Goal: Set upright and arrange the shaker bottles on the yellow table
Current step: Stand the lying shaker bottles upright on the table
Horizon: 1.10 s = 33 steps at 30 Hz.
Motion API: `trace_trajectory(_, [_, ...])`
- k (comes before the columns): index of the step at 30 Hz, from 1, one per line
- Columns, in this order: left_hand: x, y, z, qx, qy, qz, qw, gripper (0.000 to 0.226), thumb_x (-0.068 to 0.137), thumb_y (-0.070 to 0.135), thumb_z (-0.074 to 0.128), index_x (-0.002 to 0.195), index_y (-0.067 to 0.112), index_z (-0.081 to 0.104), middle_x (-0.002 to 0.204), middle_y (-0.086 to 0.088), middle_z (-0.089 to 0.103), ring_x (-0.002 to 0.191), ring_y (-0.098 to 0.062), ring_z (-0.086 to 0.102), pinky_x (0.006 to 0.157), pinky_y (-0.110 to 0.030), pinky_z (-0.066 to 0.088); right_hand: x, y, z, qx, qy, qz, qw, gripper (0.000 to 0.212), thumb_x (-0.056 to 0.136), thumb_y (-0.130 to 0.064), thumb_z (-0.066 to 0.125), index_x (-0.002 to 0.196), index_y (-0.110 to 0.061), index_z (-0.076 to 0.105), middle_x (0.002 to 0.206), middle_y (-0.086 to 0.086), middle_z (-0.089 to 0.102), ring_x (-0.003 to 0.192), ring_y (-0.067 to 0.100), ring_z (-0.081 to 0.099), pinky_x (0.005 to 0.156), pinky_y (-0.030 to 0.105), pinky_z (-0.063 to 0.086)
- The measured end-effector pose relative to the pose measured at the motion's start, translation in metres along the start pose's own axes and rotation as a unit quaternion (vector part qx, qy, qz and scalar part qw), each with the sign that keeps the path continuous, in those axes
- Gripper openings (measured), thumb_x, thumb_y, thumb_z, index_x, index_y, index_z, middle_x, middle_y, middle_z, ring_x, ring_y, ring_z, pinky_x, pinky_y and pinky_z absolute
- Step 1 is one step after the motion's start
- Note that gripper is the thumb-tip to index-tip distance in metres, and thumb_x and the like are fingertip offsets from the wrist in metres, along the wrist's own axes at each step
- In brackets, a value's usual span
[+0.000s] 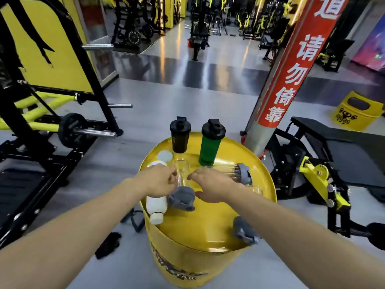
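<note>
A round yellow drum table [208,232] carries the bottles. At its far edge a black shaker [180,135] and a green shaker with a black lid [210,143] stand upright. A clear shaker with a grey lid [182,185] lies on its side in the middle, lid toward me. My left hand [159,180] and my right hand [210,185] close on its body from either side. A white bottle [156,203] lies flat under my left hand. A second clear shaker [239,173] lies at the right, and a third one's grey lid [244,230] shows under my right forearm.
A white disc [165,156] lies on the table's far left. A grey pillar with a red banner [289,65] rises just behind the table on the right. A black bench [341,155] stands right, a weight rack [62,113] left. A black glove [108,245] lies on the floor.
</note>
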State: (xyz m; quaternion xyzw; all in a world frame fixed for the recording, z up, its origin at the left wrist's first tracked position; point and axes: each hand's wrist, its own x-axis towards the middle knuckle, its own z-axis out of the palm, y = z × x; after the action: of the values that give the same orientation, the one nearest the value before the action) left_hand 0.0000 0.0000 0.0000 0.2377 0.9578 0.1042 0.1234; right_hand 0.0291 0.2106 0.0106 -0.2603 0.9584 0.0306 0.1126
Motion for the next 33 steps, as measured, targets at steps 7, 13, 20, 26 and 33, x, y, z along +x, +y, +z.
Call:
trace_trajectory(7, [0.061,-0.035,0.019,-0.023,-0.097,-0.018,0.995,0.047,0.090,0.047,0.050,0.129,0.021,0.052,0.120,-0.007,0.064,0.107,-0.027,0.060,0.089,-0.041,0.052,0.059,0.016,0.029,-0.017,-0.072,0.013,0.997,0.069,0.086,-0.026,0.069,0.148,-0.024,0.039,0.146,0.005,0.045,0.122,0.034,0.055,0.091,0.046,0.051])
trace_trajectory(13, [0.098,-0.055,0.029,-0.037,-0.113,0.019,0.993,0.040,0.083,0.037,0.054,0.121,0.022,0.050,0.113,-0.007,0.068,0.104,-0.029,0.064,0.085,-0.044,0.055,0.088,0.030,0.044,-0.082,-0.088,-0.010,0.993,0.089,0.084,-0.011,0.070,0.154,-0.035,0.020,0.164,0.010,0.013,0.118,0.039,0.054,0.088,0.048,0.050])
trace_trajectory(20, [0.123,-0.064,0.029,-0.108,-0.136,0.003,0.985,0.041,0.087,0.020,0.052,0.128,0.018,0.049,0.117,-0.005,0.068,0.111,-0.026,0.062,0.093,-0.043,0.052,0.109,0.042,0.073,-0.173,-0.019,-0.105,0.979,0.069,0.086,-0.020,0.071,0.147,-0.031,0.039,0.164,0.017,0.016,0.144,0.049,0.025,0.115,0.061,0.027])
trace_trajectory(26, [0.135,-0.073,0.021,-0.152,-0.053,-0.033,0.986,0.039,0.090,0.005,0.043,0.125,0.016,0.057,0.107,-0.002,0.072,0.105,-0.022,0.063,0.089,-0.036,0.051,0.115,0.065,0.071,0.024,0.004,-0.088,0.996,0.096,0.075,-0.022,0.079,0.153,-0.025,0.023,0.165,0.007,0.016,0.152,0.037,0.013,0.115,0.051,0.035])
trace_trajectory(33, [0.144,-0.087,0.002,-0.417,0.027,-0.195,0.887,0.033,0.093,-0.003,0.035,0.111,0.006,0.060,0.089,-0.011,0.072,0.075,-0.028,0.064,0.062,-0.032,0.047,0.129,0.059,0.057,0.462,0.062,0.165,0.869,0.095,0.062,-0.057,0.086,0.143,-0.036,0.040,0.130,-0.014,0.063,0.116,0.014,0.061,0.097,0.037,0.053])
